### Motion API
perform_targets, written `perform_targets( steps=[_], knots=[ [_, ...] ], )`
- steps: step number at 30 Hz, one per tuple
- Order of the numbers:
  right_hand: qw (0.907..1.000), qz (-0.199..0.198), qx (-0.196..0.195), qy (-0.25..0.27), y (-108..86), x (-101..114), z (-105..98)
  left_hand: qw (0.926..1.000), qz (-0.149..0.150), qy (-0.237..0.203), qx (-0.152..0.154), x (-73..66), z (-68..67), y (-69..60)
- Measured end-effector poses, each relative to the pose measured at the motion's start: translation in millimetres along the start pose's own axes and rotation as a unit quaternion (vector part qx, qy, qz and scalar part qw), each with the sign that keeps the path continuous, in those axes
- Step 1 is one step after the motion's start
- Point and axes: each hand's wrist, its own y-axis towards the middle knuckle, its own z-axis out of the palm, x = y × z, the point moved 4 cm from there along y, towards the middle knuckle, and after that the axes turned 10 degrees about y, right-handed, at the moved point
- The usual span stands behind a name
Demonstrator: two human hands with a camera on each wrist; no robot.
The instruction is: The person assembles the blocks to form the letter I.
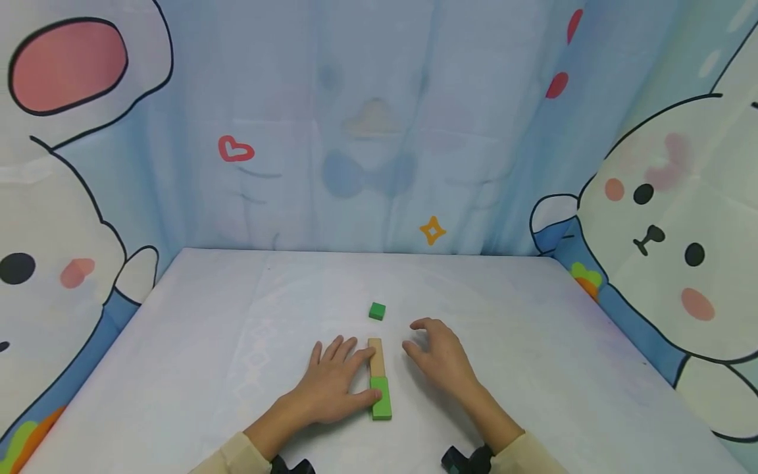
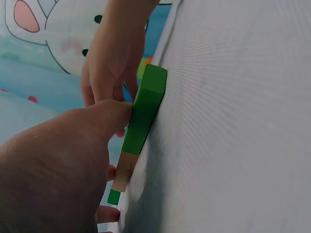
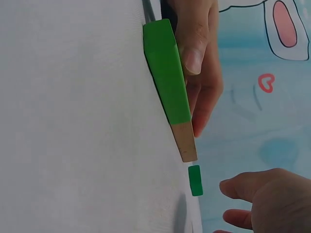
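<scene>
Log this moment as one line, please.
left grip: touching long green block | right grip: empty | wooden block: end to end with long green block | small green block: apart, beyond both

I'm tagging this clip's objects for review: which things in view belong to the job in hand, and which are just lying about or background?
In the job:
- long green block, touched by the left hand
- wood-coloured block, end to end with it
- small green block, standing apart, probably included

Background:
- white table
- rabbit-patterned backdrop
- black wrist gear
</scene>
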Motion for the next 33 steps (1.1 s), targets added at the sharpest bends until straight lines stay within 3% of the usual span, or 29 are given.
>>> perform_targets(
  steps=[16, 33],
  knots=[
    [0.9992, 0.003, -0.002, 0.041, 23.4, -11, 4, 1.0000, -0.006, -0.002, 0.002, -1.4, -1.2, 0.2],
    [0.9978, 0.033, -0.013, 0.056, 45.4, -17, 17, 1.0000, -0.003, 0.002, -0.004, -1.1, -0.4, 0.3]
  ],
)
